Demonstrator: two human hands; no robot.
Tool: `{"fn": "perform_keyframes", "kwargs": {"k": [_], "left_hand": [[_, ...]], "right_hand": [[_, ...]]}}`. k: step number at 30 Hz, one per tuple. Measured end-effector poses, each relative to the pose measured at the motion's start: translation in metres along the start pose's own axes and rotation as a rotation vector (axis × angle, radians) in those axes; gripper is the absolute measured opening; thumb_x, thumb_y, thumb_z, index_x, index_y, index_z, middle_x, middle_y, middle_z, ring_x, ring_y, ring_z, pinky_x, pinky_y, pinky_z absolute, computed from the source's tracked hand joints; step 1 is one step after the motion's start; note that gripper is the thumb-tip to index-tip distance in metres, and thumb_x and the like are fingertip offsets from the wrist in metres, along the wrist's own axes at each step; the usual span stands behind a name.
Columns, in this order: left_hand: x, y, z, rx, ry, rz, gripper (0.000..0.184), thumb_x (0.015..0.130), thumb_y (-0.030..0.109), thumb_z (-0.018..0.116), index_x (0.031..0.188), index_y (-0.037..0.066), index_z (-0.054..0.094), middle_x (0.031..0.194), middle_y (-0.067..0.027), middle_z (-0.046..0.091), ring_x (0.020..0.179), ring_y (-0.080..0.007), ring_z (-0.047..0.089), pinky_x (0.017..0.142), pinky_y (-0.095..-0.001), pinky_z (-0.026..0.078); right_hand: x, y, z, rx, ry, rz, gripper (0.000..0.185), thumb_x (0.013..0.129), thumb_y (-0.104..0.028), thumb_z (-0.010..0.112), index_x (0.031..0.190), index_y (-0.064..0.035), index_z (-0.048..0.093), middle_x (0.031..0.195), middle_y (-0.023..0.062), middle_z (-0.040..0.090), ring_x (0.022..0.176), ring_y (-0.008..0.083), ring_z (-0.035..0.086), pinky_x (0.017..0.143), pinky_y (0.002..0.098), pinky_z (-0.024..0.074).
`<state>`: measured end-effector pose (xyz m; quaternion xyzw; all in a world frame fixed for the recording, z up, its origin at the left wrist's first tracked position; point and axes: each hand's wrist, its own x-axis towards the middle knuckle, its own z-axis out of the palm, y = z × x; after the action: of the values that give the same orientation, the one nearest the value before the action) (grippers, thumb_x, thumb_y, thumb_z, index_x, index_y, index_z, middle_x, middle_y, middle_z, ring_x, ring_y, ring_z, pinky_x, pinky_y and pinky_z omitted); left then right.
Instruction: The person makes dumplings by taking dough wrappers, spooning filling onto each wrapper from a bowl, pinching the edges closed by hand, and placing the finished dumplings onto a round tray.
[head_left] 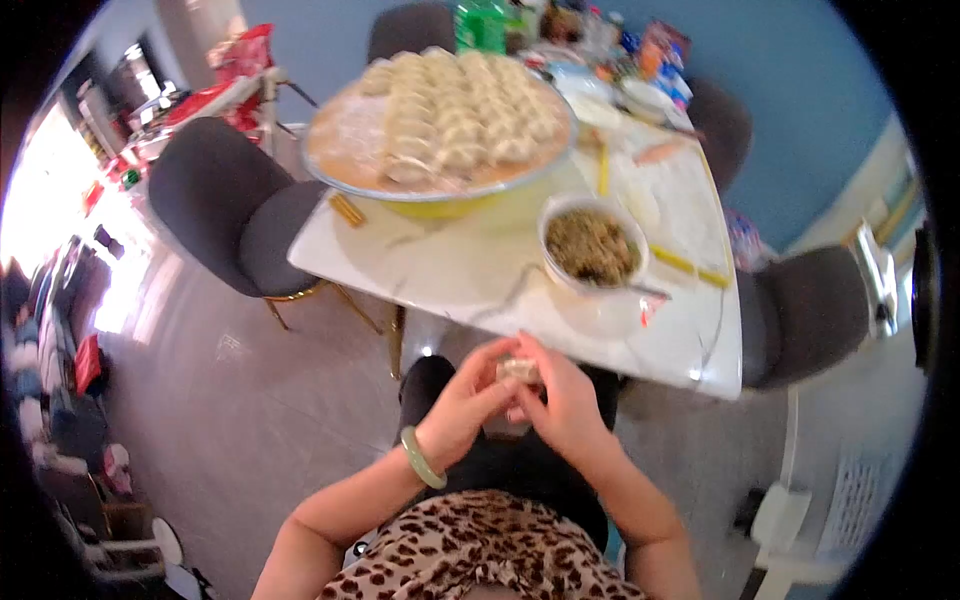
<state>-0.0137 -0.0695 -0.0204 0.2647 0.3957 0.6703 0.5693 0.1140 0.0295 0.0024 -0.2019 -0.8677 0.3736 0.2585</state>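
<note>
Between my two hands, over my lap and just off the table's front edge, is a small pale dumpling (518, 371). My left hand (468, 400), with a pale green bangle at the wrist, curls round its left side. The fingers of my right hand (562, 402) close round it from the other side, fingertips meeting at the top. Just beyond my hands stands a white bowl (545, 262) of chopped filling (592, 246) with a utensil handle sticking out to the right. Rows of shaped dumplings (460, 115) lie on a large round floured tray (345, 150) farther back.
The white table (440, 270) has a yellow strip (690, 265) on its right side and a small yellow piece (347, 210) at the left. Bottles and packets (600, 40) crowd the back. Grey chairs (225, 200) flank the table, one (810, 315) at the right.
</note>
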Motion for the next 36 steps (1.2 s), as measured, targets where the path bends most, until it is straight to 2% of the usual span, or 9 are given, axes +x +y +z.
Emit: {"fn": "perform_keyframes", "kwargs": {"k": [3,7,11,15,17,19,24,27,36], "left_hand": [[-0.003,0.01,-0.005,-0.135,0.123,-0.015,0.044,0.094,0.013,0.054,0.135,0.005,0.04,0.118,-0.007,0.057,0.103,-0.0168,0.058,0.086,-0.0289,0.05],[-0.01,0.038,-0.023,-0.202,0.203,0.039,0.038,0.094,0.012,0.054,0.13,0.003,0.046,0.117,-0.0073,0.058,0.102,-0.017,0.059,0.085,-0.0287,0.05],[-0.004,0.132,-0.049,0.146,0.451,0.247,0.028,0.093,0.007,0.05,0.121,0.002,0.054,0.111,-0.0079,0.061,0.1,-0.0164,0.06,0.085,-0.0291,0.049],[0.064,0.234,-0.094,0.512,0.432,0.556,0.026,0.092,0.009,0.051,0.117,0.002,0.056,0.106,-0.0063,0.062,0.095,-0.0149,0.061,0.083,-0.026,0.049],[0.108,0.274,-0.113,0.61,0.43,0.484,0.027,0.091,0.01,0.054,0.117,0.002,0.056,0.103,-0.006,0.062,0.094,-0.015,0.062,0.081,-0.0257,0.049],[0.153,0.295,-0.133,0.589,0.431,0.36,0.03,0.089,0.012,0.057,0.118,0.003,0.055,0.101,-0.0059,0.061,0.089,-0.0145,0.062,0.076,-0.0254,0.05],[0.231,0.3,-0.171,1.058,0.6,0.451,0.023,0.079,0.018,0.066,0.099,0.005,0.066,0.081,-0.004,0.065,0.077,-0.0128,0.062,0.071,-0.0264,0.049],[0.238,0.295,-0.168,1.189,0.62,0.431,0.022,0.082,0.017,0.066,0.1,0.004,0.066,0.082,-0.0018,0.064,0.076,-0.0086,0.058,0.069,-0.0248,0.047],[0.238,0.289,-0.172,1.261,0.619,0.428,0.023,0.081,0.019,0.065,0.099,0.004,0.068,0.083,-0.0042,0.066,0.076,-0.0099,0.059,0.073,-0.027,0.047]], "right_hand": [[0.017,-0.014,0.006,-0.208,-0.082,-0.088,0.053,0.082,-0.012,0.063,0.13,0.0001,0.044,0.112,0.0206,0.058,0.102,0.0369,0.057,0.086,0.0422,0.0463],[0.026,-0.015,0.003,-0.116,-0.083,-0.079,0.052,0.083,-0.012,0.064,0.13,-0.0019,0.044,0.116,0.0196,0.057,0.098,0.0309,0.062,0.082,0.038,0.0498],[0.019,-0.003,-0.017,0.055,-0.083,0.107,0.047,0.085,-0.01,0.062,0.128,-0.0012,0.046,0.112,0.019,0.059,0.092,0.0268,0.064,0.079,0.0352,0.0511],[-0.002,0.033,-0.015,0.065,-0.069,0.134,0.032,0.084,-0.005,0.061,0.114,0.0009,0.057,0.101,0.0143,0.064,0.087,0.022,0.065,0.078,0.0308,0.0504],[-0.01,0.036,-0.011,0.001,-0.101,0.161,0.021,0.084,-0.008,0.062,0.104,-0.0007,0.064,0.095,0.0143,0.066,0.084,0.0246,0.066,0.075,0.0321,0.0514],[-0.017,0.004,-0.009,0.038,-0.068,0.168,0.022,0.09,-0.01,0.056,0.108,0.002,0.061,0.103,0.0164,0.065,0.097,0.0288,0.063,0.085,0.0341,0.048],[-0.027,0.011,-0.01,0.061,-0.045,0.312,0.021,0.088,-0.01,0.058,0.105,0.0015,0.062,0.104,0.0174,0.064,0.099,0.032,0.061,0.087,0.0359,0.0473],[-0.036,0.028,-0.012,0.05,-0.013,0.368,0.02,0.089,-0.011,0.057,0.104,0.0013,0.062,0.103,0.0166,0.065,0.099,0.0313,0.062,0.086,0.0356,0.0474],[-0.031,0.04,-0.021,0.008,0.001,0.411,0.022,0.09,-0.014,0.057,0.105,-0.0005,0.064,0.103,0.018,0.066,0.098,0.0309,0.064,0.085,0.0351,0.0487]]}}
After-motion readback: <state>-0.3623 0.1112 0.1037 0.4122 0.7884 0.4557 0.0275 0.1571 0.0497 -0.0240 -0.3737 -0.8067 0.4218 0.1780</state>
